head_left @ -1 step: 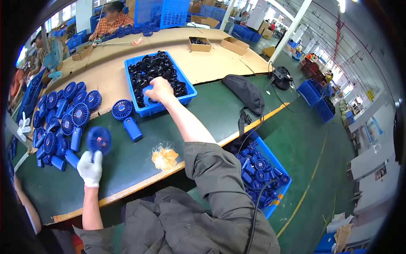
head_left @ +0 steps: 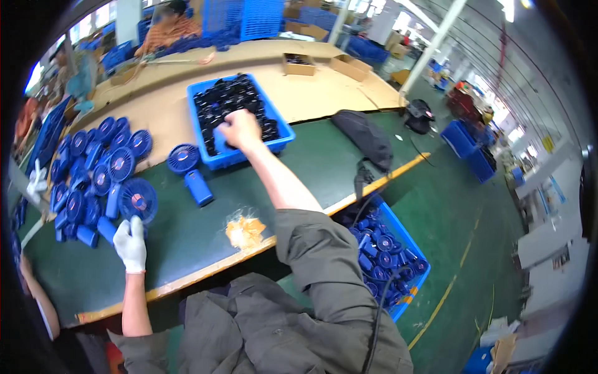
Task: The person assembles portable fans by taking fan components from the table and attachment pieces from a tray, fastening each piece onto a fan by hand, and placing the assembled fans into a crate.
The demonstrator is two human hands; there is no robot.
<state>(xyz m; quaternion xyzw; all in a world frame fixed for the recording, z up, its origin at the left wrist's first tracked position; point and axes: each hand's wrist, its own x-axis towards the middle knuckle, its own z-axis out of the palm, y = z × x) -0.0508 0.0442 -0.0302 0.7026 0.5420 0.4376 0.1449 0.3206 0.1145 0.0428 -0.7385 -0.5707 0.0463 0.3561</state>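
Observation:
My right hand (head_left: 240, 129) reaches into a blue bin (head_left: 283, 134) full of small black parts and its fingers curl down among them; what it grips is hidden. My left hand (head_left: 131, 243), in a white glove, holds the handle of a blue hand-held fan (head_left: 136, 201) lying on the green table (head_left: 187, 237). Another blue fan (head_left: 190, 171) lies flat between the two hands. A row of several more blue fans (head_left: 93, 165) is laid out to the left.
A crumpled clear bag with orange bits (head_left: 245, 230) lies near the table's front edge. A black bag (head_left: 364, 137) rests at the table's right end. A blue crate of blue parts (head_left: 389, 249) stands on the floor below. People work at the far tables.

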